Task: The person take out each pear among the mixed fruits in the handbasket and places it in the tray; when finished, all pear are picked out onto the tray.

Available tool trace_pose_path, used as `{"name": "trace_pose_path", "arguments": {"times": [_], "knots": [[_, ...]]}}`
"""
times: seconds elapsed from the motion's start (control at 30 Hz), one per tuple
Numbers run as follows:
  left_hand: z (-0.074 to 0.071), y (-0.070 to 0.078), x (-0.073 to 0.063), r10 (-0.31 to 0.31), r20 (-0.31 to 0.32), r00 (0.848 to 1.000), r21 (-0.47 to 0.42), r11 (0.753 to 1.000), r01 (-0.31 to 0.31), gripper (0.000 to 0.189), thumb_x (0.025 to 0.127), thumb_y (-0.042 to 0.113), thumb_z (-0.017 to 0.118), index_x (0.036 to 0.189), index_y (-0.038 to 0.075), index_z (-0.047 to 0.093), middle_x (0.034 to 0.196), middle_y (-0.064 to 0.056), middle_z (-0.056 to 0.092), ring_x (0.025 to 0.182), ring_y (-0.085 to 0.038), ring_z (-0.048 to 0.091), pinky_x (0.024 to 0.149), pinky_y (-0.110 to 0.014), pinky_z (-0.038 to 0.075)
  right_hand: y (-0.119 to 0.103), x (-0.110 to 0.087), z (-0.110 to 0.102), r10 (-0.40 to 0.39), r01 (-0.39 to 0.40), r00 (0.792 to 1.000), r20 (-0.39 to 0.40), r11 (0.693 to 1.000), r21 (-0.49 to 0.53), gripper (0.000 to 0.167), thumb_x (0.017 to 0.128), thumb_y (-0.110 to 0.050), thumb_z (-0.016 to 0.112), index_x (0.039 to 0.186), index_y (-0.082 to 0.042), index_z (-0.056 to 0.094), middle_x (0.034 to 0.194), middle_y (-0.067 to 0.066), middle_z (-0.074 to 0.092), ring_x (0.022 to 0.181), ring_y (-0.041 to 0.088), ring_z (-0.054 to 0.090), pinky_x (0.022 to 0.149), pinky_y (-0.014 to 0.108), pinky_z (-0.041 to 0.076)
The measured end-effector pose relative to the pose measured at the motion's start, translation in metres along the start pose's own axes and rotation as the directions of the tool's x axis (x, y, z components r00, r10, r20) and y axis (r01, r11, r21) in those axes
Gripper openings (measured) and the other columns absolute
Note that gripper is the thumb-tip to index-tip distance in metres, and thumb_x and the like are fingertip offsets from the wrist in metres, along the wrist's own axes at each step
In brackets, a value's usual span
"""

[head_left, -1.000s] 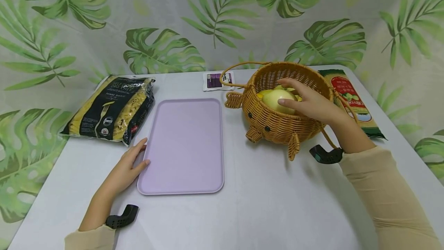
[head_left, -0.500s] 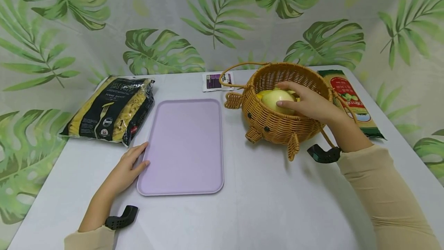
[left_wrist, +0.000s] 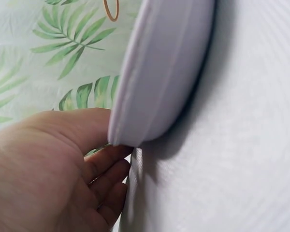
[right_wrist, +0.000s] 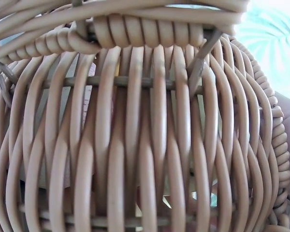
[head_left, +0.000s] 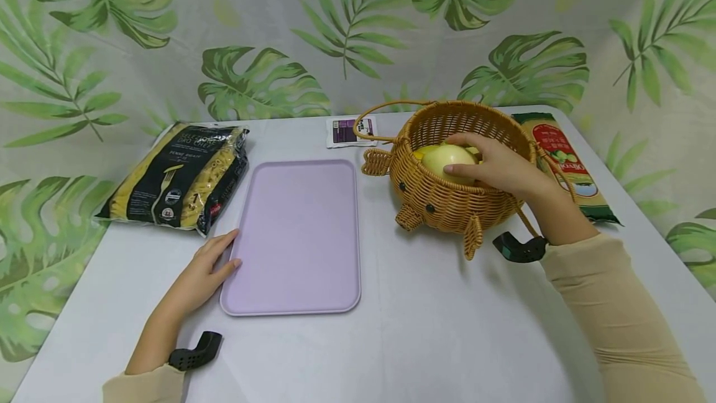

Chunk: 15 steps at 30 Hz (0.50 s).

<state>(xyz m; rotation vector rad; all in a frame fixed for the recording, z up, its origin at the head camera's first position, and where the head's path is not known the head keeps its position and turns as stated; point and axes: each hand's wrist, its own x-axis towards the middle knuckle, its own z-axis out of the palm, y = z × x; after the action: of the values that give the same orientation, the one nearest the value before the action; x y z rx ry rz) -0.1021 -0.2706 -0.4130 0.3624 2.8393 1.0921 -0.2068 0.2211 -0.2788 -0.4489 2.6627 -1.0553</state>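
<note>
In the head view my left hand [head_left: 202, 278] is at the left edge of a lilac tray [head_left: 296, 241], thumb over the rim. The left wrist view shows the thumb on the rim of the tray [left_wrist: 154, 67] and the other fingers bent below it. My right hand [head_left: 498, 163] reaches into a pig-shaped wicker basket [head_left: 436, 201]. It grips a smooth, pale yellow-green round fruit [head_left: 442, 160], thumb on the near side and fingers on the far side. Something yellow shows beside that fruit. Woven strands of the basket [right_wrist: 135, 135] fill the right wrist view and mostly hide its contents.
A bag of penne pasta [head_left: 179, 176] lies at the back left. A small purple-and-white packet [head_left: 344, 132] is at the back, by the basket's handle [head_left: 363, 118]. Right of the basket lies a red-and-green packet [head_left: 570, 163], partly hidden by the arm.
My right thumb and fingers have closed in on the pale round fruit inside the basket. The left hand and the tray have stayed in place.
</note>
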Motion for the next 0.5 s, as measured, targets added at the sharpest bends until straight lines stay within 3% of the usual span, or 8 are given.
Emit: {"name": "trace_pose_path", "arguments": {"times": [0.2,0.37,0.5], "knots": [[-0.0002,0.0005,0.0002,0.004,-0.016,1.0,-0.012,1.0,-0.004,0.056,0.09,0.02,0.055,0.138,0.003,0.032,0.131,-0.023,0.036,0.122,-0.04,0.03,0.095,-0.056,0.023,0.0002,0.0002,0.0009,-0.012,0.012,1.0,-0.001,1.0,-0.013,0.062,0.082,-0.04,0.063,0.134,-0.016,0.039,0.124,0.011,0.043,0.098,0.028,0.047,0.071,0.039,0.041],[-0.0002,0.0036,-0.0012,0.011,-0.03,0.999,-0.008,1.0,-0.011,0.054,0.091,0.018,0.055,0.138,0.002,0.033,0.125,-0.019,0.041,0.104,-0.029,0.045,0.087,-0.044,0.035,0.0016,0.001,0.0018,-0.028,0.027,0.999,-0.021,0.999,-0.034,0.063,0.082,-0.04,0.064,0.133,-0.014,0.04,0.128,0.01,0.042,0.101,0.028,0.045,0.073,0.04,0.04],[-0.0003,0.0051,-0.0019,-0.009,-0.025,1.0,-0.002,1.0,0.009,0.054,0.091,0.019,0.054,0.138,0.003,0.033,0.122,-0.016,0.042,0.094,-0.022,0.045,0.08,-0.034,0.038,0.0019,0.0008,0.0023,-0.038,0.036,0.998,-0.04,0.998,-0.044,0.062,0.081,-0.04,0.064,0.132,-0.014,0.042,0.129,0.01,0.042,0.101,0.028,0.045,0.073,0.041,0.04]]}}
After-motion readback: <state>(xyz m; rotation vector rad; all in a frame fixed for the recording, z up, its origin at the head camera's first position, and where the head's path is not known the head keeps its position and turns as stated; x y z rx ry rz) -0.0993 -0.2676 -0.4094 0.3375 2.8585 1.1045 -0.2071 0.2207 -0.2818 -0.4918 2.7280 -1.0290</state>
